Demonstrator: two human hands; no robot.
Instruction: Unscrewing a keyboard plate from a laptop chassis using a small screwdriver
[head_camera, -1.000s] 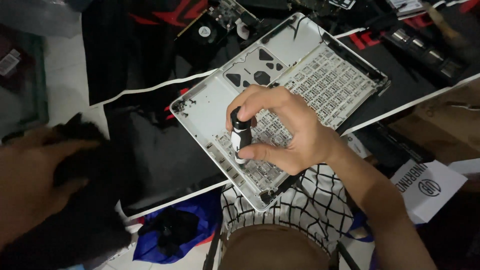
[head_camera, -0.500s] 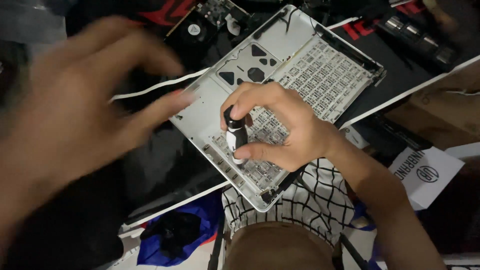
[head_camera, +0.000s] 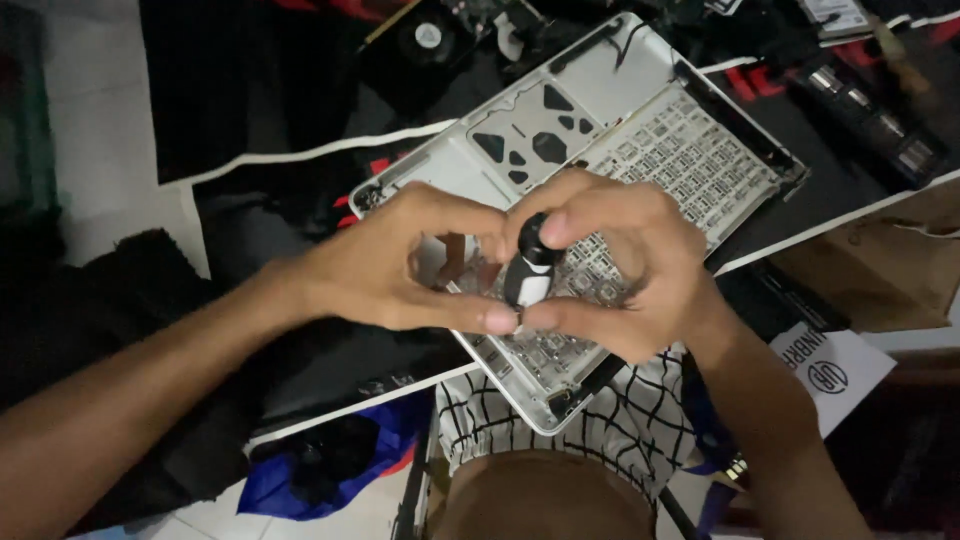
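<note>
A silver laptop case (head_camera: 640, 90), opened with its keyboard underside and trackpad plate showing, lies tilted across a dark mat. My right hand (head_camera: 630, 270) grips a black-and-white screwdriver (head_camera: 530, 268), held upright with its tip down on the keyboard plate. My left hand (head_camera: 400, 265) has come in beside it, fingers curled, with thumb and forefinger touching the lower end of the screwdriver near the tip. The tip itself is hidden by my fingers.
A cooling fan (head_camera: 428, 38) and other dark parts lie at the top. A brown paper bag (head_camera: 880, 270) and a white printed card (head_camera: 835, 365) lie at the right. Blue cloth (head_camera: 330, 465) and checked fabric (head_camera: 610, 430) sit below the case.
My left hand swept in from the far left and now rests against the screwdriver's lower end. My right hand has kept its grip on the screwdriver in the same spot.
</note>
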